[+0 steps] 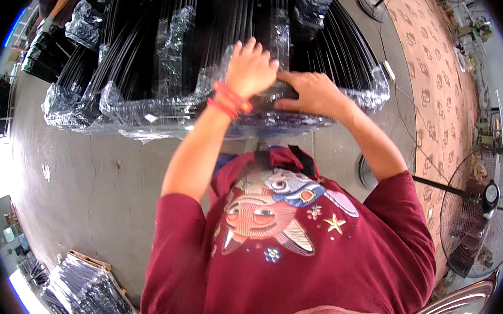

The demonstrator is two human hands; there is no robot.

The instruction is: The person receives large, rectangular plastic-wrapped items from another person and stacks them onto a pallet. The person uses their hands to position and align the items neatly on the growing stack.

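Observation:
A wide bundle of long, thin black parts (pixel 235 12) lies in front of me, bound with bands and edges of clear plastic film (pixel 176 40). My left hand (pixel 251 69), with red bracelets at the wrist, rests on top near the bundle's front edge, its fingers stretched forward and slightly bent. Just right of it, my right hand (pixel 314 94) lies on the film at the front edge, thumb and forefinger apart. The two hands nearly touch. Nothing separate shows in either hand; the undersides of the fingers are hidden.
A large standing fan (pixel 483 211) is at the right, its pole reaching towards a round base. Another stand base (pixel 372 8) and a cable are at the far right. A wrapped stack (pixel 86 297) sits on a pallet at lower left. Part of another person (pixel 57 6) shows at far left.

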